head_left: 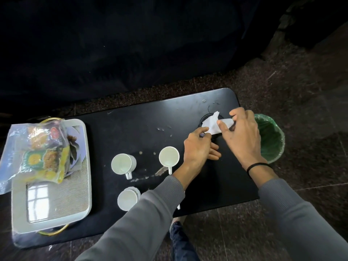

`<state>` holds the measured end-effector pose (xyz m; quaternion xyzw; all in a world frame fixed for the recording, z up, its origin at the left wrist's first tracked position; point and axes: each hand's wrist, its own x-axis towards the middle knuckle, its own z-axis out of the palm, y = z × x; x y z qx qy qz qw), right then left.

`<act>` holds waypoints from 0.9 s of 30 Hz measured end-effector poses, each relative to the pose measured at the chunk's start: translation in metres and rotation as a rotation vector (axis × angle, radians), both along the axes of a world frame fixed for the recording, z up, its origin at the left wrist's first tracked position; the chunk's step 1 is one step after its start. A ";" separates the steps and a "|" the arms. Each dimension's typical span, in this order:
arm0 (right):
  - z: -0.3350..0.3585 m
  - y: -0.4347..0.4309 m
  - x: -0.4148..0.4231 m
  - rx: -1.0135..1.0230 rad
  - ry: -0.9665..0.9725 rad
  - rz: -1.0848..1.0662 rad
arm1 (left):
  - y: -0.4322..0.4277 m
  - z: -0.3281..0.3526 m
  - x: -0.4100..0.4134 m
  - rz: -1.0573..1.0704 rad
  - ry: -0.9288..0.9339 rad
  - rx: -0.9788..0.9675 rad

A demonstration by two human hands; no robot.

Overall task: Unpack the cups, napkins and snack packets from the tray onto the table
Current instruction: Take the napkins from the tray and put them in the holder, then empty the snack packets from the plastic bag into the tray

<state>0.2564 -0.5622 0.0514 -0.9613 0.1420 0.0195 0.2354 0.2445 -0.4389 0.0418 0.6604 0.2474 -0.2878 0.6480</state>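
Judging by how things lie, the job is past halfway. Three cups stand on the table [143, 117], off the tray [83, 185]: one [123, 163] left of centre, one [169, 157] just right of it, and a stack [129, 198] nearer, which looks like two nested cups, though I cannot be sure. A white handle tip shows past the left sleeve [150, 213], so another cup may sit under it. The snack packets [43, 153], in a clear bag, lie on the far end of the tray, still to be moved; the rest of the tray looks bare.

At the far right of the table both hands work a white napkin [213, 123] over a dark round holder [204, 119]. The left hand [197, 147] pinches its near edge between thumb and forefinger; the right hand [243, 134] pinches its right end, other fingers loosely spread. The holder is mostly covered, so whether more napkins lie in it is unclear. A green-lined bin [271, 138] stands just beyond the table's right end, partly hidden by the right hand.
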 end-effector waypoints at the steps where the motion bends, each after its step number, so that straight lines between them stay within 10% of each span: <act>1: 0.004 0.002 -0.003 -0.009 -0.003 0.000 | 0.003 0.003 -0.002 0.001 -0.004 -0.001; 27: 0.019 0.271 -0.062 0.016 0.102 0.508 | 0.270 0.017 -0.079 0.309 -0.045 0.139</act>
